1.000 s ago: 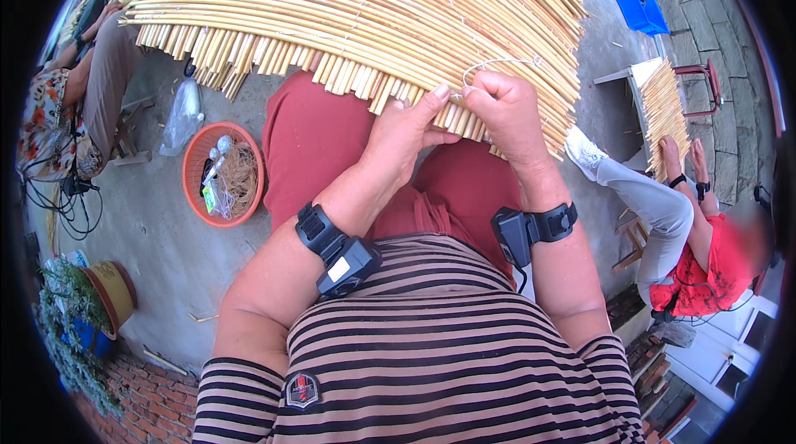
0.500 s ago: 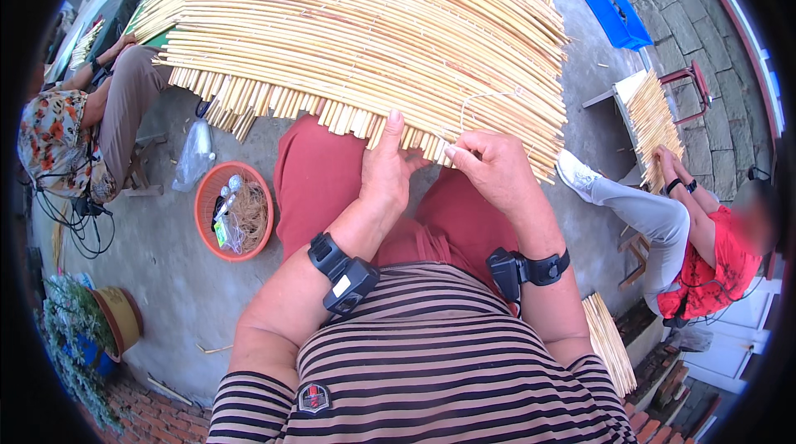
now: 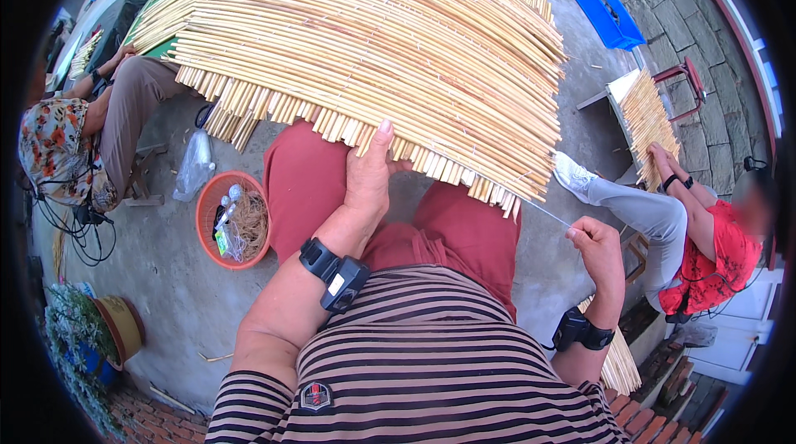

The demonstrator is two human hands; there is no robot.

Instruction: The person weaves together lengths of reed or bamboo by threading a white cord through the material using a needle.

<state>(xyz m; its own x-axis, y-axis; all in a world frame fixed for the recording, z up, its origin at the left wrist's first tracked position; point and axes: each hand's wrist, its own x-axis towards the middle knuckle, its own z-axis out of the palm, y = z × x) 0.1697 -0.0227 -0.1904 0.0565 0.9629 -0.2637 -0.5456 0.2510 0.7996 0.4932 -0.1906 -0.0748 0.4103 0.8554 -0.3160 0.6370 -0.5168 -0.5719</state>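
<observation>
A broad mat of pale yellow reed stalks (image 3: pixel 373 38), bound with light stitches, spreads out in front of me over my knees. At its near edge, my left hand (image 3: pixel 368 174) grips the mat, thumb on top and the other fingers mostly hidden beneath. My right hand (image 3: pixel 599 249) is out to the right, off the mat, with thumb and forefinger pinched on a thin white string (image 3: pixel 543 210). The string runs straight from the mat's near right edge to those fingertips. Cut stalk ends stick out unevenly along the near edge.
An orange basket (image 3: pixel 205 224) holding brown fibres and small items stands left of my knees. Co-workers sit at left and right; the right one handles a smaller reed mat (image 3: pixel 649 116). A blue crate (image 3: pixel 599 4) lies far right, a potted plant (image 3: pixel 116 324) near left.
My right hand has moved from the mat's edge to the right and toward me. The string, loosely looped on the mat before, is now drawn straight. My left hand has stayed at the edge.
</observation>
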